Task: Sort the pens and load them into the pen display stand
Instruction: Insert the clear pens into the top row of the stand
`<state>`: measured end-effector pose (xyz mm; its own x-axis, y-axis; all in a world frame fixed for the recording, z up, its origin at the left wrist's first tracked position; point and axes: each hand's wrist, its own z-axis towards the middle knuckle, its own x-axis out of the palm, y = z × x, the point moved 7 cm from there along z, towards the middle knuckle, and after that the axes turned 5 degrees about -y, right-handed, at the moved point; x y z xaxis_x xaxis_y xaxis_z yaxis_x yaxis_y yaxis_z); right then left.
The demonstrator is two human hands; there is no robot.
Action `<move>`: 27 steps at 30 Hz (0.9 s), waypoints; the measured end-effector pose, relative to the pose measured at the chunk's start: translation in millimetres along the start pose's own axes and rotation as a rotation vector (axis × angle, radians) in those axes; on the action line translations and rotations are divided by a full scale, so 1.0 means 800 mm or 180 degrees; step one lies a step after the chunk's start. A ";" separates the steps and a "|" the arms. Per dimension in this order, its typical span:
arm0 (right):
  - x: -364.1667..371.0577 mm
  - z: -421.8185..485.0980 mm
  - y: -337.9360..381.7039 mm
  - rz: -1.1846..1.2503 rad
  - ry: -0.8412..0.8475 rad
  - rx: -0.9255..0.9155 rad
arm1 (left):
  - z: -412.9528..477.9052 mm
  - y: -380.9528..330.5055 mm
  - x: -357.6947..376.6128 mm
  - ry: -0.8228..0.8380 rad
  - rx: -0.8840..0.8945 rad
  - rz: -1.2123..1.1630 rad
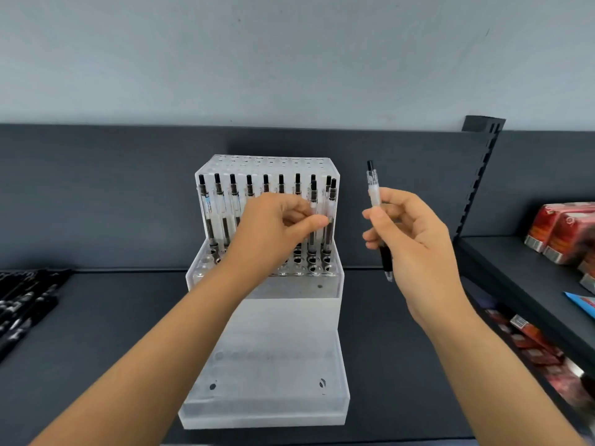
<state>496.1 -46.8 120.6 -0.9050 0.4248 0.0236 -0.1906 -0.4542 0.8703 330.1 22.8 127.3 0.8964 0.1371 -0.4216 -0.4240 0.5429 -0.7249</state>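
A clear acrylic stepped pen display stand [267, 358] sits on the dark shelf in front of me. Several clear pens with black tips stand upright in its rear row [219, 207]. My left hand [273, 226] reaches over the stand and pinches a clear pen [313, 201] standing in a hole near the right end, beside another pen at the far right. My right hand [409, 233] is to the right of the stand and holds a single clear pen with a black grip [375, 194] upright in the air.
A pile of loose black pens [22, 304] lies at the left edge of the shelf. A dark upright post [476, 175] divides off the right shelves, which hold red packets [563, 230]. The grey wall is behind.
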 end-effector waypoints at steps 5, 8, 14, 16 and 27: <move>-0.007 -0.002 0.000 0.0105 -0.0077 0.0032 | 0.007 -0.006 0.003 0.0221 0.0099 0.0354; -0.007 -0.003 0.005 0.0262 -0.0102 0.0101 | 0.007 -0.004 0.001 0.0460 0.0125 0.1031; 0.016 -0.011 0.022 0.0869 0.0134 0.0388 | -0.026 -0.047 -0.034 0.0058 0.0451 -0.0048; 0.032 -0.012 0.031 0.0911 0.0277 0.0410 | -0.033 -0.062 -0.030 0.0249 0.0574 -0.0252; 0.020 -0.019 0.015 -0.0891 0.0263 -0.0384 | -0.019 -0.013 -0.049 -0.0455 -0.0029 -0.0455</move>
<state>473.6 -57.0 123.8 -0.8379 0.4835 -0.2531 -0.4759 -0.4202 0.7726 297.6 -0.8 142.8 0.9565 0.1757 -0.2328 -0.2916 0.5579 -0.7770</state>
